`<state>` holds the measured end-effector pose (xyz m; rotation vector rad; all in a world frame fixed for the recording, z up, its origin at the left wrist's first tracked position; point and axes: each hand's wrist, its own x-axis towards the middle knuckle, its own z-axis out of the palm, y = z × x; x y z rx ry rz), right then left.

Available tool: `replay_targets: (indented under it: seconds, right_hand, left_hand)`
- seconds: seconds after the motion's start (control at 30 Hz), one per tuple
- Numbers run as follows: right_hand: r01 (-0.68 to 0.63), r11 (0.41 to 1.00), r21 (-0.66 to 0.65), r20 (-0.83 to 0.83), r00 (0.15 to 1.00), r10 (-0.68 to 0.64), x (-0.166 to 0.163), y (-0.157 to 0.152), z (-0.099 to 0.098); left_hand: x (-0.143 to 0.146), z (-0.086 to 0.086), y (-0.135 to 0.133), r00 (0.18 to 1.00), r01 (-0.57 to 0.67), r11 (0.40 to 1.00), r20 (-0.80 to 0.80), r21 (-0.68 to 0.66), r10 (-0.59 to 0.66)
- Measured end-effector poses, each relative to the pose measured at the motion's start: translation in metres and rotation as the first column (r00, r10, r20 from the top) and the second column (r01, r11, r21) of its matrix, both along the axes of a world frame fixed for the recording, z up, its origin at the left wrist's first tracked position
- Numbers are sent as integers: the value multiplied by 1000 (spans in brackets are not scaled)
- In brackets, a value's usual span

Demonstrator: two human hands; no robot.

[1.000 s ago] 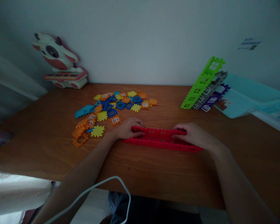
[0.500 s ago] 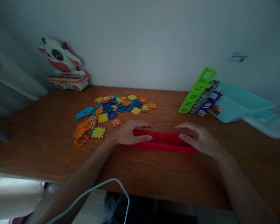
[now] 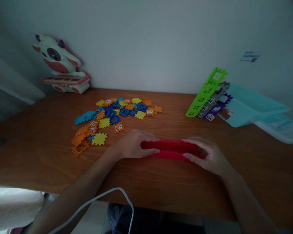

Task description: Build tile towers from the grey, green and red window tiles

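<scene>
A long red channel of joined plastic building tiles lies on the wooden table in front of me, its length running left to right. My left hand grips its left end, thumb on the near wall and fingers over the far wall. At the right end my right hand holds it the same way, with the thumb at the near edge. Both palms hide the ends of the channel. Small window-like holes show faintly inside it.
Loose orange, yellow and blue toy tiles lie at the left. On the right, joined green tiles, with grey and purple ones, lean against a light-blue bin. A cow toy keyboard stands back left. A white cable crosses the front.
Both hands have closed in on the red channel, and its walls now stand closer together between my thumbs and fingers. The whole view has shifted slightly.
</scene>
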<state>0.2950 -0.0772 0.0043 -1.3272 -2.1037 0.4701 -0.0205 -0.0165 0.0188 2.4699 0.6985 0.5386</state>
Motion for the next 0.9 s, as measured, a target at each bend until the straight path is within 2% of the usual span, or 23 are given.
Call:
replay_targets:
  seconds: [0.23,0.53,0.77,0.9]
  right_hand:
    - [-49,998,51,-9,999,49,-4,0,-1]
    - [-61,983,176,-29,997,67,-7,5,-11]
    - [-61,981,182,-68,995,75,-11,7,-14]
    - [-33,990,139,-99,994,47,-11,6,-14]
  left_hand:
    - [7,-3,-7,1000,-11,995,27,95,9]
    - [11,-12,-5,995,-73,996,70,43,70]
    - [14,-15,-4,995,-78,997,66,-7,78]
    - [16,-18,-4,992,-97,995,86,-3,97]
